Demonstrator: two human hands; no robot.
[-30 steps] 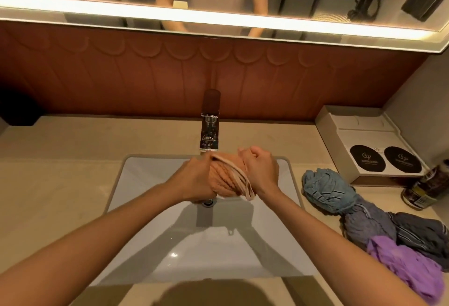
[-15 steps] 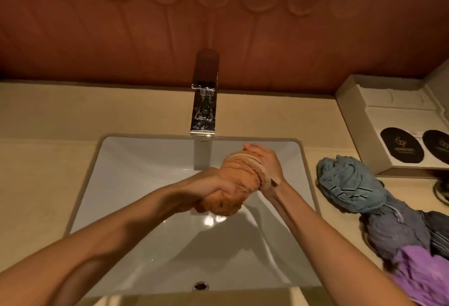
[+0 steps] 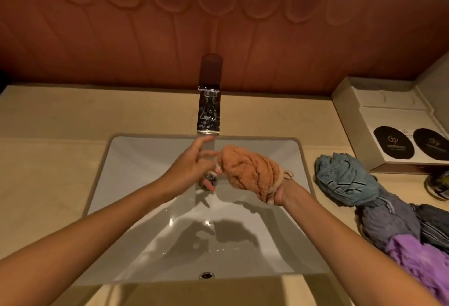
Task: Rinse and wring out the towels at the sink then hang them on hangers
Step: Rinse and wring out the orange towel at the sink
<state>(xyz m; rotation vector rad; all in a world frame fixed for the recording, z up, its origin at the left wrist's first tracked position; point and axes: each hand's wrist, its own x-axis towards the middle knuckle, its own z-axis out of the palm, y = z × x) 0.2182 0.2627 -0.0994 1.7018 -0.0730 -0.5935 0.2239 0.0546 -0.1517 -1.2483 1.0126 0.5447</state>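
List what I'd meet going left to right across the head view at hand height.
Bare counter → left hand, fingers spread → orange towel, gripped from below by the right hand → blue towel.

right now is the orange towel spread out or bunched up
Bunched up: the orange towel is twisted into a tight ropey wad held in the right hand over the sink.
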